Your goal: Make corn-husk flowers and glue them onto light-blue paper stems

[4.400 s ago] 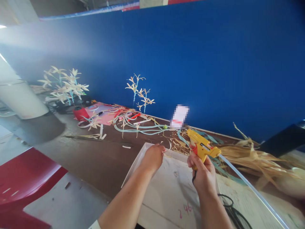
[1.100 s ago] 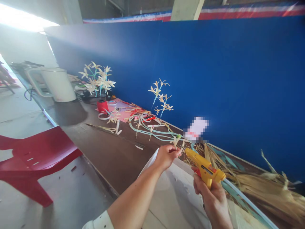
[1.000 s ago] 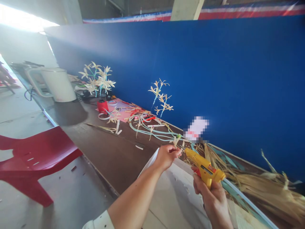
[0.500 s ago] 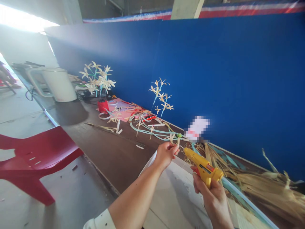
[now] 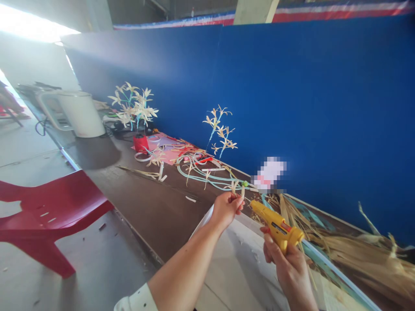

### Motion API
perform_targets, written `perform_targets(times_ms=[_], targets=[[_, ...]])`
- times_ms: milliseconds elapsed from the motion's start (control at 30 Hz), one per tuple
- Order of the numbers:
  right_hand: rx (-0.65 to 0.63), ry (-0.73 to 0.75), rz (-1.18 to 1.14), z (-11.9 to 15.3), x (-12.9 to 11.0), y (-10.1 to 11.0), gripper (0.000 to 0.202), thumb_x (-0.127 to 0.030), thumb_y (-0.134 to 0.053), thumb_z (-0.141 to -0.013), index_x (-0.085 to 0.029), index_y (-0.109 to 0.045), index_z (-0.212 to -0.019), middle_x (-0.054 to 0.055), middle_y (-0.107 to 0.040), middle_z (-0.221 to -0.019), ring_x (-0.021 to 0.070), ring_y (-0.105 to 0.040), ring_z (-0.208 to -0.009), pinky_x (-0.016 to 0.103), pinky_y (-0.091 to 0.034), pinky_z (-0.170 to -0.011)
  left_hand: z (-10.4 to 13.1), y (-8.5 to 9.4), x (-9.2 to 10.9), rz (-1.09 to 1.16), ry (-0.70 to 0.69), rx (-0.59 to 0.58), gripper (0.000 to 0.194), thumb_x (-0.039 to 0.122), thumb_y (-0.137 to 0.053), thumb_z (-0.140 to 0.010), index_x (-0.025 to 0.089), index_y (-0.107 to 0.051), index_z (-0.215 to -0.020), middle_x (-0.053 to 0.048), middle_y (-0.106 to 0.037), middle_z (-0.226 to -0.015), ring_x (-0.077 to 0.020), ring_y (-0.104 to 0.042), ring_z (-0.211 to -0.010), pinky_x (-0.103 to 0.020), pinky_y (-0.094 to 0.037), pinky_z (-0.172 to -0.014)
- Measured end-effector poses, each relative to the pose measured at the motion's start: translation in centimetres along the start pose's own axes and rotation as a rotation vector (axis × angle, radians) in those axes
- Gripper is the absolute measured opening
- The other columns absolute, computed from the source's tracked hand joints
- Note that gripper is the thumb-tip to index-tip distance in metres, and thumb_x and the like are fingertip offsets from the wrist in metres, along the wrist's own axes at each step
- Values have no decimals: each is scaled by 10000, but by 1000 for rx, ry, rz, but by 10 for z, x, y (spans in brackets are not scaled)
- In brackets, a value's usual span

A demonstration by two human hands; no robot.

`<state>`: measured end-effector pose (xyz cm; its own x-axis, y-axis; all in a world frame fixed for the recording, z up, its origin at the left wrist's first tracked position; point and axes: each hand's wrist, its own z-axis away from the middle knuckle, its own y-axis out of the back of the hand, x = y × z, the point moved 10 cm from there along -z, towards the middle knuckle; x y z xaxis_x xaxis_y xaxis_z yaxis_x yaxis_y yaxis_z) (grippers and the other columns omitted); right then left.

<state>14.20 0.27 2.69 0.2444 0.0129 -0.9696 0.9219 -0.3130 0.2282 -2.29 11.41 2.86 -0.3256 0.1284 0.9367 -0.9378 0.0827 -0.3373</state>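
A yellow hot glue gun [image 5: 275, 224] is gripped in my right hand [image 5: 293, 268], its nozzle pointing left toward my other hand. My left hand [image 5: 227, 209] is closed in a pinch on a small pale husk flower [image 5: 234, 187], whose petals stick up past the fingertips. A narrow gap separates nozzle and fingers. Just behind the pinch lie a small green piece [image 5: 244, 184] and looped pale-green cords [image 5: 194, 175]. Finer detail between my left fingers is hidden.
Dry husks [image 5: 350, 246] lie along the table's right side. Finished-looking flower stems [image 5: 138, 108] stand in a red pot [image 5: 140, 144], near a white kettle [image 5: 82, 114]. A blue panel [image 5: 292, 95] backs the table [image 5: 152, 211]; a red chair [image 5: 61, 203] stands left.
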Motion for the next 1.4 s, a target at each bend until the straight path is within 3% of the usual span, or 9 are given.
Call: perform_targets(times_ms=[367,1400], targets=[[-10,2,8,0,1,-1,460,-539,-622,-753,-131,-624,-966,-19,-480,-527,138,-438,-515,275,-359,-529,-3,0,-4,28,-7,-2,148,255,-655,-712,117,-601,-724,-13,-616,-618,-56,-517,-500,-158,-420,-452],[5,3,110,-3,6,2,428,-551,-607,-763,-148,-615,-905,-10,-488,-520,150,-455,-532,279,-378,-536,0,-2,-1,6,10,-9,81,196,-607,-726,129,-585,-686,11,-592,-585,-55,-484,-469,-170,-390,-453]])
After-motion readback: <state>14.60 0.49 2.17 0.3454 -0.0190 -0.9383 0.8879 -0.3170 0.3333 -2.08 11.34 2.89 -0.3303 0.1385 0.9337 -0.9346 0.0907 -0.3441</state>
